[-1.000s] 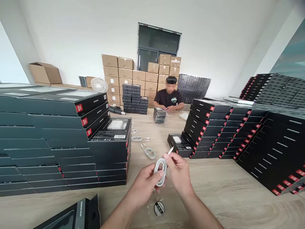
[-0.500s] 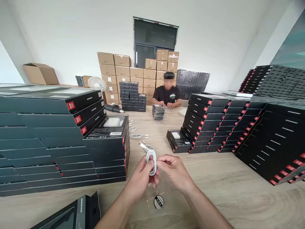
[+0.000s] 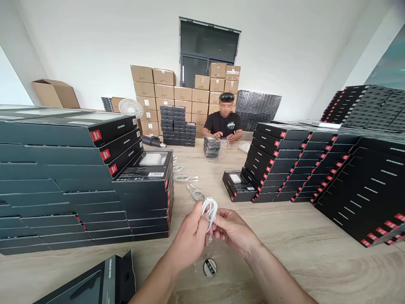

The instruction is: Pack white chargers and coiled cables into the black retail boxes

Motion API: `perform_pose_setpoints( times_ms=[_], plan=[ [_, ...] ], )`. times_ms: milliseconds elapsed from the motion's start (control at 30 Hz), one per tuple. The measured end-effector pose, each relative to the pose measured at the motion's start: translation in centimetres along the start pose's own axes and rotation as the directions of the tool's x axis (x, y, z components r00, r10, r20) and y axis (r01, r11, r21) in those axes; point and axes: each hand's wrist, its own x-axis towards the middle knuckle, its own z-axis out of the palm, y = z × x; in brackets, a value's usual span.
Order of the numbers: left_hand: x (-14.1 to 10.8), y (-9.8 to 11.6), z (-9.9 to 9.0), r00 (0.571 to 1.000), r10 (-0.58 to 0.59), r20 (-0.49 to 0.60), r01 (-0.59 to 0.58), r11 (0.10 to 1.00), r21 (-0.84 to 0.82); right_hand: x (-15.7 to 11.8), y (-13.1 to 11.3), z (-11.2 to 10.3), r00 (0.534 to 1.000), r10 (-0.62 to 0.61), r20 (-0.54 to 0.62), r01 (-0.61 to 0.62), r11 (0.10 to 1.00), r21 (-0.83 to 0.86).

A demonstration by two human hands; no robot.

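Both my hands hold a coiled white cable [image 3: 210, 212] above the wooden table [image 3: 294, 257]. My left hand [image 3: 190, 236] is closed around the lower side of the coil. My right hand [image 3: 233, 230] pinches it from the right, and the cable's plug ends are hidden. Just beyond my hands lies a second coiled white cable [image 3: 196, 193]. Below my hands, a round black-and-white disc [image 3: 210, 267] lies on the table. An open black box [image 3: 91, 283] sits at the near left.
Tall stacks of black product boxes [image 3: 63, 181] rise on the left and right. An open box with a white item [image 3: 148, 164] tops the left stack. Across the table, a seated person [image 3: 223, 123] handles plastic-wrapped boxes [image 3: 211, 147]. Cardboard cartons [image 3: 164, 89] stand behind.
My hands have moved slightly up and right, and my right hand has closed in on the coil. The plug end that stuck out earlier is now hidden. The view has tilted slightly.
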Motion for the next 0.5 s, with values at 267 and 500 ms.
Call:
perform_pose_setpoints(
  times_ms=[267,500],
  plan=[
    [0.4,-0.6,-0.1,0.994,0.058,-0.098,-0.012,0.908,0.418,-0.4,-1.5,0.2,0.960,-0.269,-0.075,0.238,0.929,-0.284],
    [0.2,-0.4,0.4,0.989,0.078,-0.124,-0.032,0.941,0.338,-0.2,-1.0,0.9,0.931,-0.349,-0.109,0.289,0.886,-0.362]
  ],
)
